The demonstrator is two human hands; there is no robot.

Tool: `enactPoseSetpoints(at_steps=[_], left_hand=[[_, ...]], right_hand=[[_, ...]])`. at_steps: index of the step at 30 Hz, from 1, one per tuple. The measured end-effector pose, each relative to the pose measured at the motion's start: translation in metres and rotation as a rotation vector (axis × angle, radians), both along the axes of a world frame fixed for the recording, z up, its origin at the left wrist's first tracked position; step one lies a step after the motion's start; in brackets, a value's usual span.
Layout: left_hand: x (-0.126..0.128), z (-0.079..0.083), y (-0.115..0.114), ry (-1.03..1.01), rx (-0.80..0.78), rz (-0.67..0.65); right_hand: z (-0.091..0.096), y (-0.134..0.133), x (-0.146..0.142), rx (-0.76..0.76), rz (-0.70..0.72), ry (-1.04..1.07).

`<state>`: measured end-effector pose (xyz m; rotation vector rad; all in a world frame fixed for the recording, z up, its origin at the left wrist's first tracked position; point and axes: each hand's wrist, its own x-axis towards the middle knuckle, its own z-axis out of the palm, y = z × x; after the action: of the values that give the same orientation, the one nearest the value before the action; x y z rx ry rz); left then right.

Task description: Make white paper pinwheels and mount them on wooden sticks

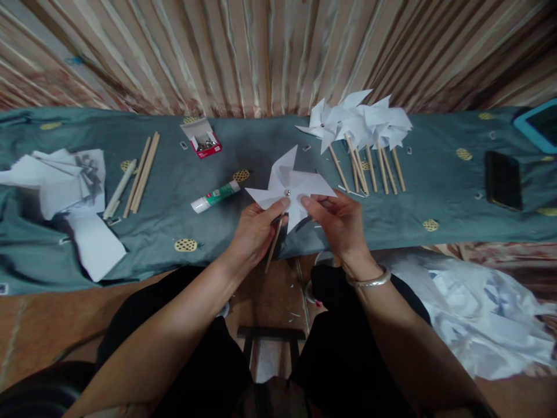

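Observation:
Both hands grip a white paper pinwheel [285,175] near its centre, where a shiny metal pin head shows. My left hand [257,227] presses its thumb just below the pin, and a thin wooden stick [272,247] slants down beside its fingers. On the other side, my right hand [339,219] pinches a blade between thumb and fingers. The fingers behind the paper are partly hidden. A green and white glue stick [216,196] lies left of the pinwheel on the cloth.
Several finished pinwheels [361,121] lie at the back right. A box of pins [206,139], loose wooden sticks [142,174] and paper sheets [98,244] lie to the left. A phone [503,180] rests at right. A white plastic bag [474,313] sits below the table edge.

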<state>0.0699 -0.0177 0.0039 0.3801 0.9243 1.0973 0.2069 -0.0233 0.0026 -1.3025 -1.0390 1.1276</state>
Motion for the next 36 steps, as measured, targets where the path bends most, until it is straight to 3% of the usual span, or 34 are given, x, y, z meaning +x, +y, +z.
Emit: enactPoseSetpoints(at_steps=[7,14,17,25,36], left_hand=[[-0.002,0.003,0.005,-0.035,-0.009,0.046],[-0.007,0.007,0.012,-0.051,0.012,0.111],[-0.009,0.009,0.014,-0.059,-0.016,0.121],[-0.012,0.009,0.014,-0.078,-0.022,0.138],[-0.012,0.005,0.005,0.038,0.036,0.001]], right_hand=[[-0.001,-0.001,-0.001,-0.045,0.066,0.091],[-0.013,-0.012,-0.011,-0.168,0.419,0.023],[-0.022,-0.021,-0.024,-0.204,0.493,-0.02],[-0.028,-0.025,-0.033,-0.176,0.47,-0.155],[-0.027,-0.02,-0.027,-0.163,0.454,-0.063]])
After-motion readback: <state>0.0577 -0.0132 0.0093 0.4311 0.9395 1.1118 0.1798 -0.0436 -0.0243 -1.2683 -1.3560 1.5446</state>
